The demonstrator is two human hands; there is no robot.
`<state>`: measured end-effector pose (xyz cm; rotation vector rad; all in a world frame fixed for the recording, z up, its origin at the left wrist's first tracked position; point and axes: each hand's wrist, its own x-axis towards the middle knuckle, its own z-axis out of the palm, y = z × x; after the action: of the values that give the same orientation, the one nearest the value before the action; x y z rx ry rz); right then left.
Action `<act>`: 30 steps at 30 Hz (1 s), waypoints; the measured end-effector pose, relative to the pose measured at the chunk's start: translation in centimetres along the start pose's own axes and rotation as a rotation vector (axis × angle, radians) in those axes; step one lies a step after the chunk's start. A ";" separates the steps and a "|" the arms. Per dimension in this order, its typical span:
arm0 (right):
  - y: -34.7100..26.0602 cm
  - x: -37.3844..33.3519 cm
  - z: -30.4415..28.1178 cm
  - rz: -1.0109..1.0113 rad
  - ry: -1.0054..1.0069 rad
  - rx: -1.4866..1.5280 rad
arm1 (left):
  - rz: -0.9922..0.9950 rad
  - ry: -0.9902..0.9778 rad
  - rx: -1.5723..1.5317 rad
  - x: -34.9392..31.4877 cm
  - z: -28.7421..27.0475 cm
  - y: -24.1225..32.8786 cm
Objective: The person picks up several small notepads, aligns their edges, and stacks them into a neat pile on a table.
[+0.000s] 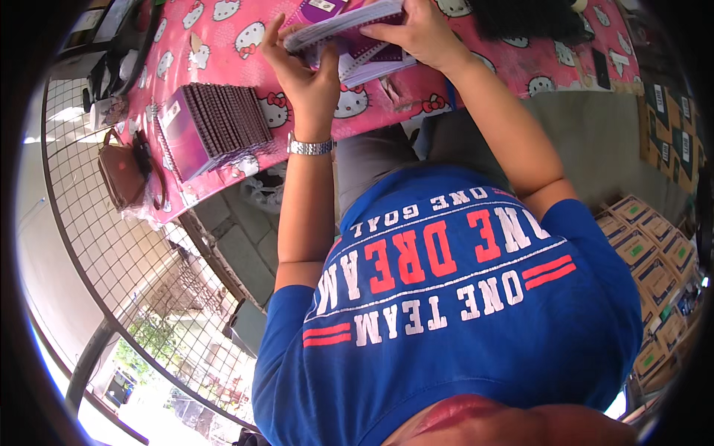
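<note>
Both hands grasp one bundle of flat purple packets at 12 o'clock over the pink cartoon-cat tablecloth; left hand clenched on its near end, right hand pinching the top; row of purple packets at 10 o'clock; brown bag at 9.

Two hands, one brown bag, perhaps two box stacks
</note>
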<state>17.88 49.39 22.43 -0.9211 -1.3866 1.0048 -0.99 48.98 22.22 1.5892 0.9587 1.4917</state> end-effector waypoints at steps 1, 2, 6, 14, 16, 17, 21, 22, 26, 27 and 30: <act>-0.6 0.0 -0.5 -0.002 -0.019 -0.098 | -0.026 -0.006 0.019 -0.1 -0.4 -0.3; -0.7 0.2 -0.4 -0.014 -0.020 -0.096 | -0.053 -0.010 0.037 -0.1 -0.6 -0.5; -1.0 -0.1 0.3 -0.064 0.026 -0.128 | -0.023 0.016 0.032 -0.8 0.5 0.3; -0.7 -0.3 0.0 -0.016 0.041 -0.048 | 0.041 -0.047 0.466 -0.9 0.6 0.2; -0.1 -0.4 -0.3 -0.004 0.033 -0.027 | 0.072 -0.054 0.518 -0.9 0.6 -0.2; 0.0 -0.4 -0.4 0.033 0.017 0.083 | 0.068 -0.057 0.505 -1.2 0.6 -0.4; 0.3 -0.9 -0.4 0.079 0.020 -0.018 | -0.217 -0.001 -0.044 -1.9 1.1 -0.3; 0.4 -0.9 -0.2 0.022 0.042 -0.106 | -0.210 0.012 -0.008 -1.9 1.3 -0.2; 0.9 -0.7 -0.1 -0.012 0.058 -0.128 | -0.229 0.028 0.012 -1.8 1.3 -0.1; 1.0 -0.9 -0.2 -0.010 0.059 -0.129 | -0.230 0.027 0.011 -1.9 1.2 -0.3; 0.3 -0.9 -0.5 0.050 0.068 0.076 | -0.188 0.034 0.038 -1.8 0.8 -0.5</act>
<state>18.38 48.64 21.83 -0.9295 -1.2656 1.0472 -0.27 47.61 20.94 1.4603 1.1295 1.3817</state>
